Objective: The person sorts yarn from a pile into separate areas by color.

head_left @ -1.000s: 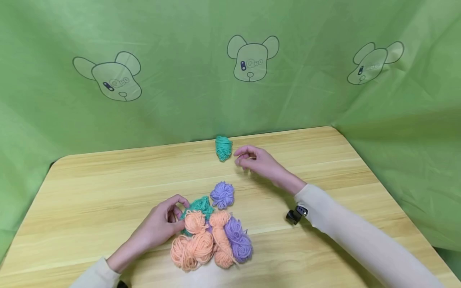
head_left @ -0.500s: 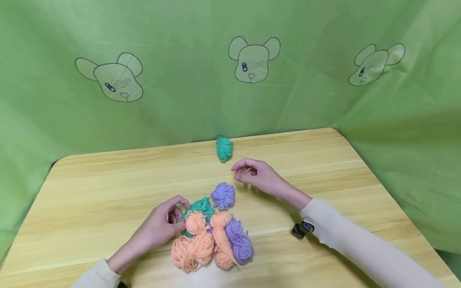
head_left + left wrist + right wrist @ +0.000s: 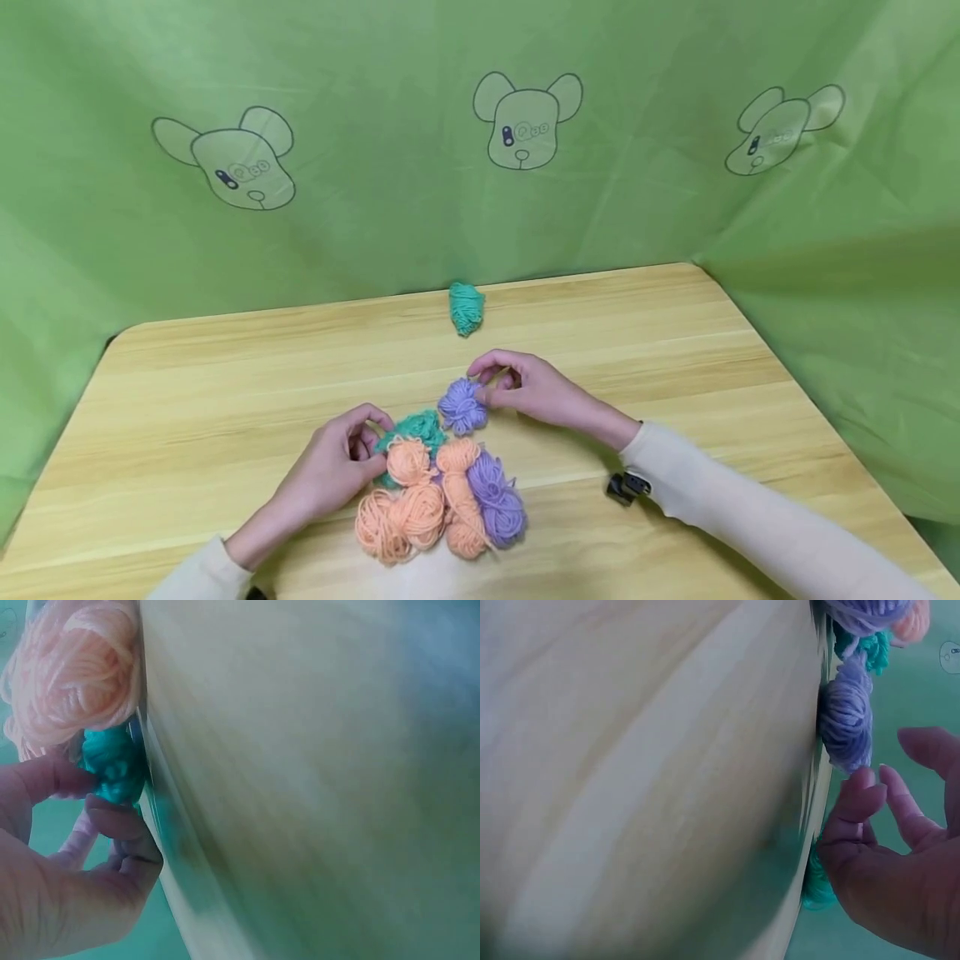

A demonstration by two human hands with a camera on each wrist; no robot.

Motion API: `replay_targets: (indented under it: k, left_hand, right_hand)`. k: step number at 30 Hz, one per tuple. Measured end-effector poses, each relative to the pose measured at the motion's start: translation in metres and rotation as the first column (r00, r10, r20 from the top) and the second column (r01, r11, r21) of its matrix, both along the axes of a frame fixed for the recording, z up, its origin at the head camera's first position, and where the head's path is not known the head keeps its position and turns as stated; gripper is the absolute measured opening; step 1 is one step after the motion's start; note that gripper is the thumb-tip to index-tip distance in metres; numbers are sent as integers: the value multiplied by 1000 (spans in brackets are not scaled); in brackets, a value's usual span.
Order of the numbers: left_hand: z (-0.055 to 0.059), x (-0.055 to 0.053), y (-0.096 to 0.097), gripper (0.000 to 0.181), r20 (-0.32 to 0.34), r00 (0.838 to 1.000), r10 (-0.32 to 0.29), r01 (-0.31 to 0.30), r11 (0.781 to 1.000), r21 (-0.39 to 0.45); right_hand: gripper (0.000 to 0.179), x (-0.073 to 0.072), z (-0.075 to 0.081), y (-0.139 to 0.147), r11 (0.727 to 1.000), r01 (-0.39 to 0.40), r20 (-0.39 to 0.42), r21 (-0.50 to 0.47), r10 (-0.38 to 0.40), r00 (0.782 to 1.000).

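Note:
On the left of the pile, my left hand (image 3: 335,464) holds the edge of a teal yarn ball (image 3: 422,429) with curled fingers and thumb; the left wrist view shows the fingertips against the teal yarn (image 3: 114,765). Peach yarn balls (image 3: 422,517) partly cover it. My right hand (image 3: 543,392) is at the single purple yarn ball (image 3: 461,408) just behind the pile. Its thumb overlaps that ball in the head view. From the right wrist, the thumb stands apart from the purple yarn (image 3: 847,716), while the bent fingertips are right at its end.
Another purple yarn skein (image 3: 498,504) lies at the pile's right side, beside a long peach skein (image 3: 461,496). A separate teal yarn ball (image 3: 467,308) sits near the back edge of the wooden table (image 3: 247,367). Green curtains (image 3: 375,208) with printed bear heads surround the table.
My right hand has come from beside the far teal yarn ball toward me and leftward to the single purple ball. The left hand has stayed at the pile.

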State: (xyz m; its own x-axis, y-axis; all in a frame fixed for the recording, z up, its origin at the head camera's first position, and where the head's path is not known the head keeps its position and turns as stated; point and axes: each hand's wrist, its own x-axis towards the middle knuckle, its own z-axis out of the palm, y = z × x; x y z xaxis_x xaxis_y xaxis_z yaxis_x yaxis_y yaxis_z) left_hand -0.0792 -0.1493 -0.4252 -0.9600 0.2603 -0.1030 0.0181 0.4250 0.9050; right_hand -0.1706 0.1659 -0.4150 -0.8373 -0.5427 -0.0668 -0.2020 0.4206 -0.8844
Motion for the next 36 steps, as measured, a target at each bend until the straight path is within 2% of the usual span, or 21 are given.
replay_targets:
  k: [5, 8, 14, 20, 28, 36]
  left_hand:
    - [1, 0, 2, 31, 17, 999, 38, -38, 999, 2]
    - [2, 0, 2, 31, 14, 999, 37, -37, 999, 25]
    - [1, -1, 4, 32, 4, 999, 43, -43, 998, 45]
    - [1, 0, 2, 35, 5, 996, 93, -94, 995, 45]
    - [3, -2, -2, 36, -11, 985, 172, -170, 979, 108]
    - [4, -6, -2, 38, 48, 972, 230, -235, 958, 162]
  right_hand:
    - [36, 2, -3, -4, 998, -34, -14, 53, 35, 999]
    - [36, 2, -4, -5, 995, -55, -39, 78, 58, 998]
    - [34, 2, -4, -4, 993, -48, -56, 106, 54, 997]
    - [33, 5, -3, -7, 990, -61, -62, 131, 70, 996]
    - [30, 6, -2, -10, 987, -50, -64, 156, 61, 996]
    - [40, 8, -1, -12, 986, -44, -77, 162, 57, 995]
